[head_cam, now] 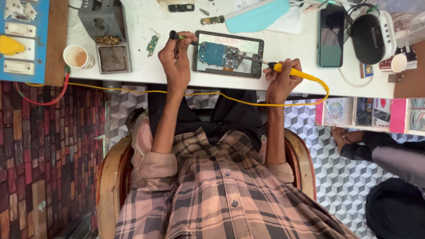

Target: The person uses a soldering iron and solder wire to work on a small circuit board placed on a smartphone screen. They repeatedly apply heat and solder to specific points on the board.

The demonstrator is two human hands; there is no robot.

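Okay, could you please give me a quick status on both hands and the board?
Left hand holds black-tipped tool. Right hand holds yellow-handled soldering iron, tip on blue circuit board. Nothing blocking.

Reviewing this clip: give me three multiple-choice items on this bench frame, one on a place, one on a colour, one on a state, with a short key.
1. Where does the paper cup stand?
A. On the white table, beside the grey iron stand
B. On the opened device
C. On the floor

2. What colour is the handle of the soldering iron?
A. Red
B. Yellow
C. Green

3. How is the device under the hands?
A. Closed in its case
B. Opened, its blue circuit board showing
C. Wrapped in plastic

Key: 1 A, the cup sits on the tabletop next to the stand. 2 B, the right hand grips a yellow handle with a yellow cord. 3 B, the blue board lies bare while the left hand holds a slim dark tool at its edge.
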